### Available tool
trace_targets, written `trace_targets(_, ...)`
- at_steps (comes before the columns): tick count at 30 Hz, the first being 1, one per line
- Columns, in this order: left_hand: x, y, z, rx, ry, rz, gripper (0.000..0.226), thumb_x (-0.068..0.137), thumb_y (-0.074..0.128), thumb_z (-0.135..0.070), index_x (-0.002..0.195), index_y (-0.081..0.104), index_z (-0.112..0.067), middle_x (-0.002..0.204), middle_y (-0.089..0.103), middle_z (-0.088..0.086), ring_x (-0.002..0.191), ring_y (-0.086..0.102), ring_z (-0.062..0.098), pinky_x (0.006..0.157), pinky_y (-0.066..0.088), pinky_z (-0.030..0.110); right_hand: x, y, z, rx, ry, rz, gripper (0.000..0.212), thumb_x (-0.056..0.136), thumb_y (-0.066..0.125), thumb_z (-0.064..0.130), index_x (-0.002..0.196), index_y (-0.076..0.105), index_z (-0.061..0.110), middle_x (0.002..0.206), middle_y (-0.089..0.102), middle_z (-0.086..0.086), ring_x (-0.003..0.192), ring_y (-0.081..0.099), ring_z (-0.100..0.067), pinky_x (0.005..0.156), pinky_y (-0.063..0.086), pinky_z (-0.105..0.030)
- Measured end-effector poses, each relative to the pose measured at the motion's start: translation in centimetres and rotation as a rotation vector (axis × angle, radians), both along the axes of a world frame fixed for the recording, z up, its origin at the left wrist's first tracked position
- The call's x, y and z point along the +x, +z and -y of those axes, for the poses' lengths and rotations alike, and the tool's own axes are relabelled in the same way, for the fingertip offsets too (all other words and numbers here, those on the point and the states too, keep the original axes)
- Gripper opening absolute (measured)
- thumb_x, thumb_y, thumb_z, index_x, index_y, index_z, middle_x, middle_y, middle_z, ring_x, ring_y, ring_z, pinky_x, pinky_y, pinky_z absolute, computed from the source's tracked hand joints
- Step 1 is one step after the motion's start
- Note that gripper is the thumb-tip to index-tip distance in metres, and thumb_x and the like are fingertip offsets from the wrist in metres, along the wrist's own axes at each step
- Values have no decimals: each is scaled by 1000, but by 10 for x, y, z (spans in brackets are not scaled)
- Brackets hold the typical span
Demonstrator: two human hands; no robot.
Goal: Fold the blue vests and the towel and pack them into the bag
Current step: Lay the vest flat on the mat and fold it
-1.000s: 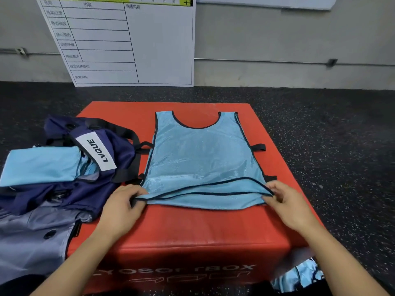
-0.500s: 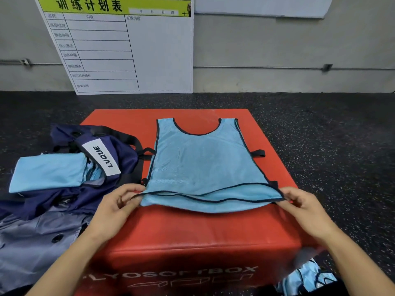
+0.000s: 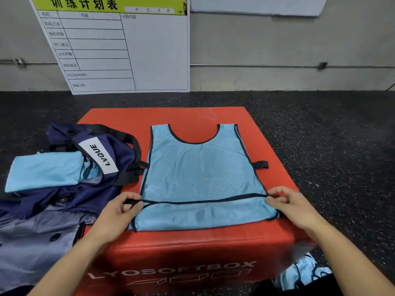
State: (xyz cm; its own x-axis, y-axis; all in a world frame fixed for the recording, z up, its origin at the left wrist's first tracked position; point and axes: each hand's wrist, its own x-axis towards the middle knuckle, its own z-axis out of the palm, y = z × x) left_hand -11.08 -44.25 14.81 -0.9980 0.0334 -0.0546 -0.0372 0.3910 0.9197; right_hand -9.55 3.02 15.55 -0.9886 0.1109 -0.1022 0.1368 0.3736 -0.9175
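1. A blue vest [image 3: 201, 174] lies flat on top of the red box [image 3: 275, 150], neck hole toward the box's far edge, hem toward its near edge
2. The left hand [image 3: 116, 212] pinches the vest's left hem corner and a black strap at the box's near left
3. The right hand [image 3: 292, 205] pinches the right hem corner with curled fingers, near the box's near right edge
4. The upper hem layer sits raised above the lower layer between the two hands
5. A navy bag [image 3: 92, 167] slumps against the box's left side, with a folded blue piece [image 3: 44, 173] on its mouth
6. More blue fabric [image 3: 303, 272] lies on the floor at the box's near right corner
7. A white board [image 3: 128, 50] leans on the wall beyond the box
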Motion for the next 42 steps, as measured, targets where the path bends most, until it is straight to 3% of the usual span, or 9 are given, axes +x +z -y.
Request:
trace_targets(5, 13, 21, 12, 26, -276, 16, 28, 101, 58, -34, 128, 65, -34, 93, 71, -6, 87, 60, 4, 81, 43, 17, 15, 17, 1, -15, 122, 72, 40, 86, 72, 58, 121, 66, 40, 102, 73, -16, 101, 71, -21, 99, 49, -35)
trace_targets(10, 28, 15, 19, -305, -357, 56, 24, 94, 57, -45, 113, 71, -52, 120, 66, -14, 129, 44, 0, 116, 27, 26, 29, 25, -1, 35, 264, 112, 29, 101, 56, 33, 126, 70, 39, 127, 66, 28, 125, 51, 14, 106, 35, -6)
trace_targets(14, 29, 14, 10, -297, -221, -127, 23, 88, 68, -38, 108, 74, -48, 110, 71, -16, 112, 59, -2, 100, 36, 11, 29, 14, 10, 157, 263, 42, 33, 90, 64, 57, 107, 80, 34, 114, 74, 23, 119, 59, 3, 113, 38, -25)
trace_targets(21, 5, 19, -5, -22, -1, -158, 43, 87, 76, -2, 112, 75, -36, 99, 74, -22, 75, 64, 6, 76, 46, 10, 4, 26, 18, -34, -12, -215, 33, 76, 85, 44, 105, 81, 27, 79, 64, -7, 64, 49, -11, 62, 39, -20)
trace_targets(25, -11, 2, 0, 18, -65, -47, 55, 91, 69, -1, 125, 68, -45, 100, 65, -2, 89, 51, 17, 83, 43, 36, -6, 21, 21, -51, 44, -81, 33, 83, 81, 8, 108, 79, 29, 91, 74, 11, 74, 58, -6, 74, 46, -21)
trace_targets(29, -20, -6, 0, 37, -41, -49, 59, 93, 58, 9, 125, 70, -39, 112, 74, -10, 95, 58, 9, 87, 45, 24, -8, 20, 19, -93, 112, 31, 52, 84, 72, -10, 125, 72, 23, 119, 75, 7, 106, 68, -3, 94, 51, -17)
trace_targets(33, -21, -7, 3, 64, -15, 5, 56, 98, 49, 9, 129, 67, -34, 57, 45, 3, 51, 32, 12, 49, 29, 20, -5, 16, 9, -134, 86, 58, 62, 85, 60, -19, 127, 71, 25, 125, 72, 5, 116, 66, -7, 94, 48, -12)
trace_targets(37, -15, 0, 5, 122, -40, 3, 55, 102, 47, 5, 131, 66, -39, 61, 36, 4, 53, 24, 14, 51, 25, 23, 1, 14, 0, -118, 101, 29, 69, 84, 56, -17, 128, 71, 33, 140, 50, -29, 132, 43, -46, 113, 39, -51)
trace_targets(42, 4, 10, 1, 66, -71, -27, 53, 100, 51, 6, 131, 65, -34, 51, 39, -1, 47, 23, 14, 44, 23, 20, 20, 19, 2, -136, 99, 38, 73, 81, 53, -22, 127, 72, 32, 133, 69, -1, 127, 55, -36, 103, 40, -32)
